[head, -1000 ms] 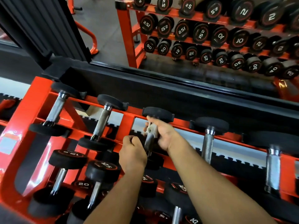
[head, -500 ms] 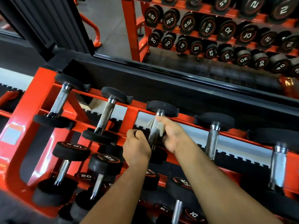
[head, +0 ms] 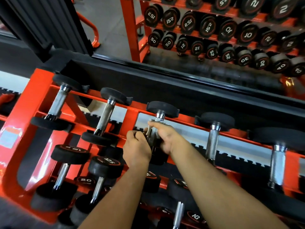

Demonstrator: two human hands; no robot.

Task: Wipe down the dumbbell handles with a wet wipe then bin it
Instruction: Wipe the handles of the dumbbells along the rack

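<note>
A dumbbell [head: 162, 109] with black rubber heads and a metal handle lies on the top tier of the orange rack [head: 23, 113], third from the left. My right hand [head: 165, 138] wraps a pale wet wipe [head: 152, 129] around its handle, thumb pointing left across it. My left hand [head: 137, 149] sits just left of the handle, fingers curled, touching the wipe's edge; whether it pinches the wipe is unclear. The handle's lower part is hidden behind both hands.
Two dumbbells [head: 105, 116] lie to the left on the same tier and two more [head: 212, 141] to the right. Lower tiers hold dumbbells marked 12.5 and 20 [head: 102, 164]. A mirror [head: 214, 38] behind reflects another loaded rack.
My right hand with the wipe has slid up the handle toward the far head. My left hand has moved in closer to the handle. The view has shifted slightly.
</note>
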